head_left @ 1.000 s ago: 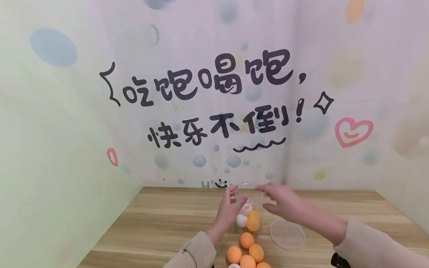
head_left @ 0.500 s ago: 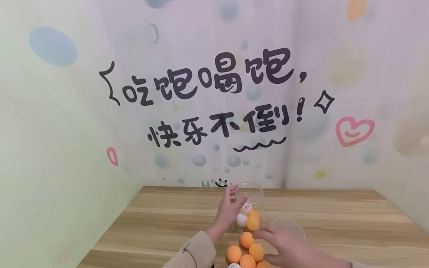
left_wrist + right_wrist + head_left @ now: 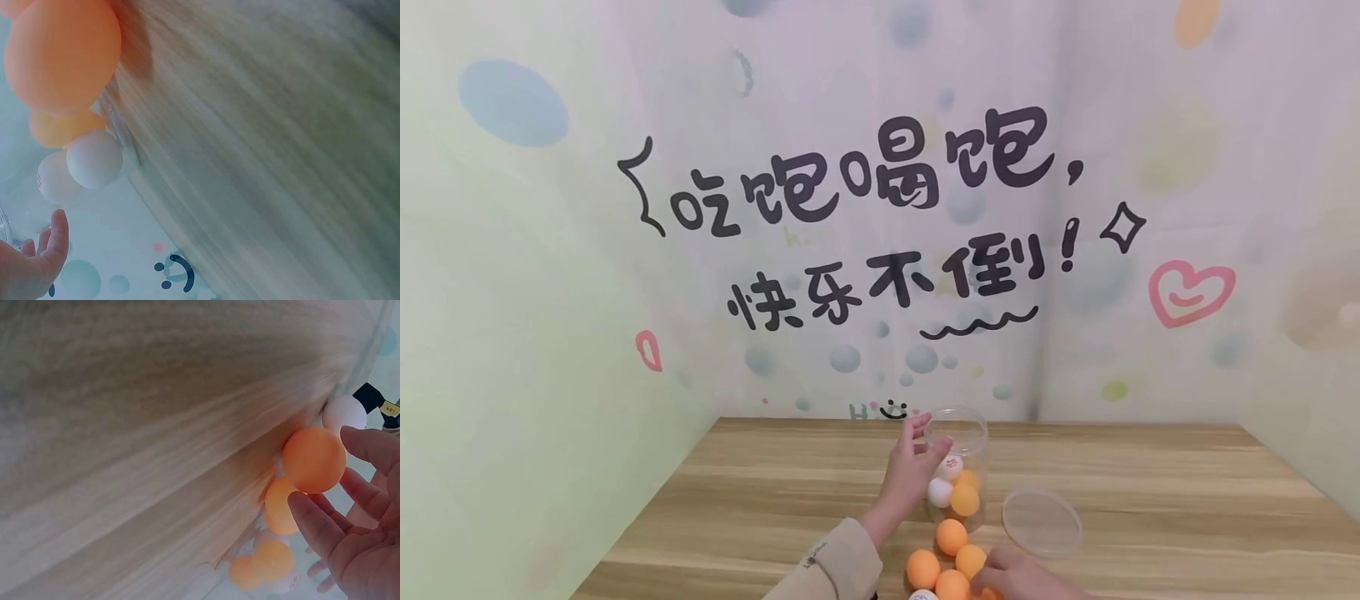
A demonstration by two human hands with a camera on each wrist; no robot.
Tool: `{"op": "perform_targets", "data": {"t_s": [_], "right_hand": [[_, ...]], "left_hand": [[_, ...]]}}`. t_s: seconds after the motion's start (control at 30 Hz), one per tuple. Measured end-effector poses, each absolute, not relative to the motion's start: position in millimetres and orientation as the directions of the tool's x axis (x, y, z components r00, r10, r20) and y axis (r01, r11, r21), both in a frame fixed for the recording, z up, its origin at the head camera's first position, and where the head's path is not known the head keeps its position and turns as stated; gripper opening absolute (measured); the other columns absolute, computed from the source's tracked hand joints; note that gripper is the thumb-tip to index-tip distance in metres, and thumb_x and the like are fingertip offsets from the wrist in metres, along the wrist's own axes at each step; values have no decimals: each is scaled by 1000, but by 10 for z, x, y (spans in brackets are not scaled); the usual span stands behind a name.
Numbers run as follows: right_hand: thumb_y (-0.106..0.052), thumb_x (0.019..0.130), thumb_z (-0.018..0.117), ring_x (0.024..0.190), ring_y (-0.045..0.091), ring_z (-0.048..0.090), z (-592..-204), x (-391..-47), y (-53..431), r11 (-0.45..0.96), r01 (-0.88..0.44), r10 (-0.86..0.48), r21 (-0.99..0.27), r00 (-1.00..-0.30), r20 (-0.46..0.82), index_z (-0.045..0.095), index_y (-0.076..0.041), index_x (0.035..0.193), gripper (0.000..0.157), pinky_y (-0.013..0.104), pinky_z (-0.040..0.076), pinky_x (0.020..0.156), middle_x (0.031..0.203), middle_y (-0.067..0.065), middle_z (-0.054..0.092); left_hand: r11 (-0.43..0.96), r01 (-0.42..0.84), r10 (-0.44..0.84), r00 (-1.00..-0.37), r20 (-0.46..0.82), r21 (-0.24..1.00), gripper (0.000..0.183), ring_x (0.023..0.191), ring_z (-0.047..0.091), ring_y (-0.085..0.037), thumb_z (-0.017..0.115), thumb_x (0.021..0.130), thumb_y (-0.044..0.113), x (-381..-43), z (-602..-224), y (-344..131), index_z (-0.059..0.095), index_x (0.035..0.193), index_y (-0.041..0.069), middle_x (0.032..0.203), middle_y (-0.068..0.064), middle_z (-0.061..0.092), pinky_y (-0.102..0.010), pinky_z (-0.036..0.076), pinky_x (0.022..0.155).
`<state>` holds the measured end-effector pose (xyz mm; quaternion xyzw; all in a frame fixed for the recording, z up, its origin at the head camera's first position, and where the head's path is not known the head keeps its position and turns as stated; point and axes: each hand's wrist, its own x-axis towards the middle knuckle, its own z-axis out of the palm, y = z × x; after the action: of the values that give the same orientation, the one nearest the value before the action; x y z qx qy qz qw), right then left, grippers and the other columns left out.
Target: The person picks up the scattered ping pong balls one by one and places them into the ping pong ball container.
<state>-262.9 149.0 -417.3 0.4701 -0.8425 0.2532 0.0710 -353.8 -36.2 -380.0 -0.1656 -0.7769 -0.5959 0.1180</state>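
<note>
Toward the back of the wooden table stands a clear plastic jar [image 3: 976, 450], its mouth uncovered. Two white balls [image 3: 940, 492] and some orange balls [image 3: 965, 499] sit low inside it. My left hand [image 3: 906, 483] holds the jar at its upper left side, thumb in front and fingers behind. At the lower edge of the head view, my right hand [image 3: 1018, 577] is at the loose table-tennis balls. In the right wrist view its thumb and spread fingers surround an orange ball [image 3: 314, 459], fingertips right at its surface.
Several loose orange balls [image 3: 923, 569] and a white ball [image 3: 922, 595] lie in front of the jar. A round clear lid [image 3: 1042, 522] lies flat to the jar's right. A printed backdrop [image 3: 820, 367] rises behind the table [image 3: 760, 492].
My right hand has come down from the jar's rim, past the lid, to the loose balls near the front. My left hand has stayed at the jar.
</note>
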Motion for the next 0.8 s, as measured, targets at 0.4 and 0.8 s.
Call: {"op": "perform_targets", "data": {"t_s": [0.4,0.8], "right_hand": [[-22,83,63,69,-10,36,-4259,-2610,1461,421,-862,-765,-281,-504,401,61,-14,88,9,8,34,53,80,-13,47],[-22,83,62,69,-9,38,-4170,-2631,1484,416,-856,-790,-307,-507,344,62,-12,88,11,10,35,55,80,-13,47]], "left_hand": [[232,402,117,-915,385,886,51,102,52,-29,59,87,39,-3537,-3799,-366,43,128,12,128,-20,46,-40,48,80],[218,412,121,-911,394,885,52,102,53,-28,60,87,38,-3491,-3777,-369,42,129,13,124,-16,49,-43,47,81]]}}
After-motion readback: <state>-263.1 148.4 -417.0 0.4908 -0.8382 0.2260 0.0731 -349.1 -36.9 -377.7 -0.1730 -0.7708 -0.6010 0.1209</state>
